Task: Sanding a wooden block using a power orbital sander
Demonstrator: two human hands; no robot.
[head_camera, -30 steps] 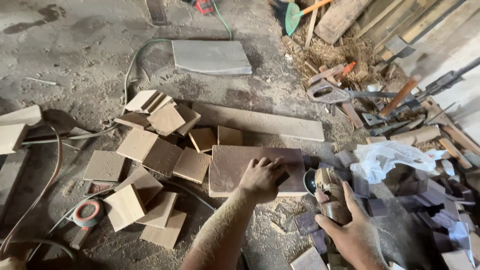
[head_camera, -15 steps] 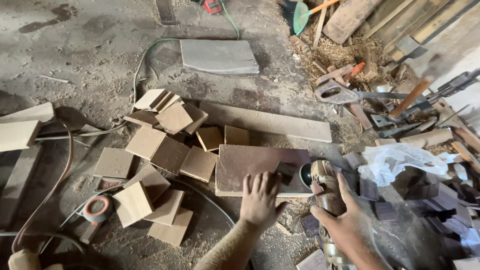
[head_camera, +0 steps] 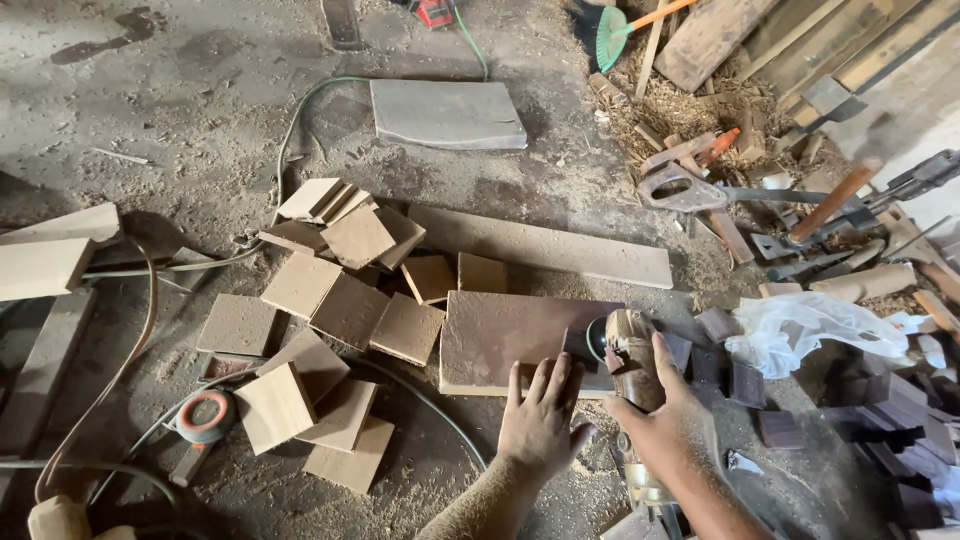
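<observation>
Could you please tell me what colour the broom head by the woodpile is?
Green, the broom head on an orange handle; head view.

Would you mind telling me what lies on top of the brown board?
On the brown board: the left hand fingertips and a small dark block. The power tool hides the board's right end.

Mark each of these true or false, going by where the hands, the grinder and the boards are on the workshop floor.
1. The left hand presses on the dark board. True.
2. The right hand is empty. False: it grips a power grinder.
3. A white plastic bag lies right of the grinder. True.
4. The square wood tiles are stacked neatly on a shelf. False: they lie scattered on the floor.
5. A handsaw lies among the tools at the upper right. True.
</observation>
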